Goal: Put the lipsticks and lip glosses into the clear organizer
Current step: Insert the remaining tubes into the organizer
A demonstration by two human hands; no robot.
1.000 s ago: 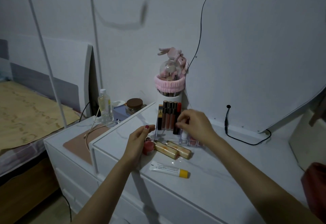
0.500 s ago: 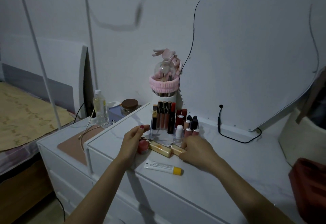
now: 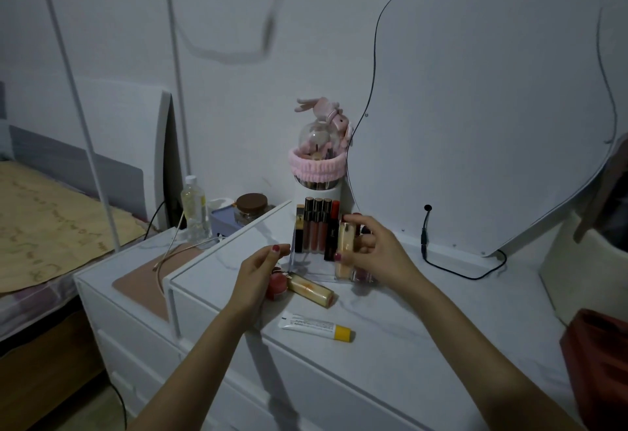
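Organizer point(image 3: 307, 266) slots behind right hand point(image 3: 380, 257) hidden

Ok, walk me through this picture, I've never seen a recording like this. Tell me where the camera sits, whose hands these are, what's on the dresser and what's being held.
There is no machine here. The view comes from a camera worn on a person's head, looking forward and down at their own two bare hands.

The right hand holds a pale gold lip gloss tube upright at the clear organizer, which already has several dark tubes standing in it. The left hand rests by the organizer's left corner, fingers relaxed, holding nothing.

On the white dresser top lie a second gold tube, a small red pot beside it, and a white tube with a yellow cap. Behind stands a white cup with a pink headband.
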